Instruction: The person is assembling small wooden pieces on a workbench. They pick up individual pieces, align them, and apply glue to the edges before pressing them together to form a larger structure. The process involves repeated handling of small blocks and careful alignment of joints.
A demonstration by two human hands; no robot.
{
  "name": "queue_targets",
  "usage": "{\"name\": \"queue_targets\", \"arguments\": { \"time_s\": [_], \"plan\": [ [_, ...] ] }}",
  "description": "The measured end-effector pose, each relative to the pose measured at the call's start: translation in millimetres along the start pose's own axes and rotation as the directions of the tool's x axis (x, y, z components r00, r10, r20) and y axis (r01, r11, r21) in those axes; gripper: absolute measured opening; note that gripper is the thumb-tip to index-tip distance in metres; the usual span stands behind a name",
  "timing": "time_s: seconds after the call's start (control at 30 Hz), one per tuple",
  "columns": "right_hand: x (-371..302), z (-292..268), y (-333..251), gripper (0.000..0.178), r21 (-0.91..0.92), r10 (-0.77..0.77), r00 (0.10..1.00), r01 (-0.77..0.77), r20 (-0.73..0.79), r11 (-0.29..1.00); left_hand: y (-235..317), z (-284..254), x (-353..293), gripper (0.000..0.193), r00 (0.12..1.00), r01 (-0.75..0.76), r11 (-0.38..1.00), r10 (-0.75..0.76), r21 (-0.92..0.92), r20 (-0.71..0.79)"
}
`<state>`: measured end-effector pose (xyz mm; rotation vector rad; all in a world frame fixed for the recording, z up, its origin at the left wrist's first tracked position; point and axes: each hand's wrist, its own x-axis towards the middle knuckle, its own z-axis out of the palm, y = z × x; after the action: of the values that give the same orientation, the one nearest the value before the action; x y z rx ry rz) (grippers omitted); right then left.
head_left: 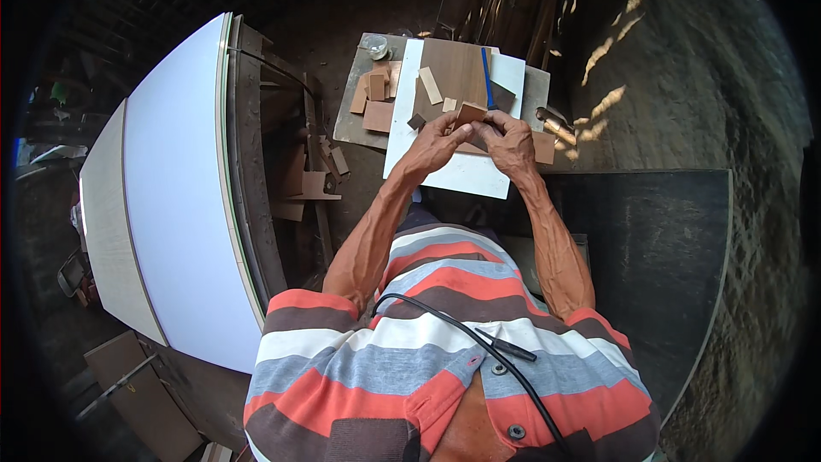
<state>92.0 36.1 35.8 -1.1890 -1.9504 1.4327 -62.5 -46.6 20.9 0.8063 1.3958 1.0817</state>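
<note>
Over a small work table, a small flat brown wood block (469, 114) is pinched between my two hands. My left hand (438, 144) grips its left side, and my right hand (510, 144) closes on its right side, the fingertips almost meeting. Beneath lies a white board (470, 180) carrying a brown wood panel (457, 64). A pale wood strip (429, 85) rests on that panel, near a slim blue tool (487, 77) with a dark lower end. A longer brown wood piece (542, 147) shows beside my right hand.
Left of the white board are several small wood blocks (377, 85) and a clear round container (375, 46). A large white sheet (180, 171) stands at the left, with wood offcuts (312, 186) beside it. A dark board (650, 248) lies at the right.
</note>
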Motion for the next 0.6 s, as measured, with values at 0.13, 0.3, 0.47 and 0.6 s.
{"name": "queue_targets", "arguments": {
  "time_s": [0.13,0.3,0.47,0.6],
  "plan": [
    [2.4,-0.9,11.3,0.030,0.190,0.116,0.992,-0.121,0.039,0.974,-0.4,-6.0,8.4,0.045,0.994,0.068,0.968,-0.045,0.242,-0.100],
    [-13.6,-8.9,0.2,0.050,0.065,-0.118,0.976,0.132,-0.183,0.989,2.3,5.3,12.8,0.038,0.962,-0.028,0.998,0.012,-0.057,-0.274],
    [-12.8,-1.1,9.0,0.059,-0.470,-0.611,0.790,0.523,-0.044,0.711,27.6,21.4,7.7,0.035,0.974,-0.180,0.979,0.164,-0.098,-0.159],
    [27.3,-26.7,28.1,0.056,-0.483,-0.379,0.910,0.259,-0.167,0.837,19.7,25.2,6.0,0.035,0.962,-0.116,0.958,0.042,-0.263,-0.271]
  ]
}}
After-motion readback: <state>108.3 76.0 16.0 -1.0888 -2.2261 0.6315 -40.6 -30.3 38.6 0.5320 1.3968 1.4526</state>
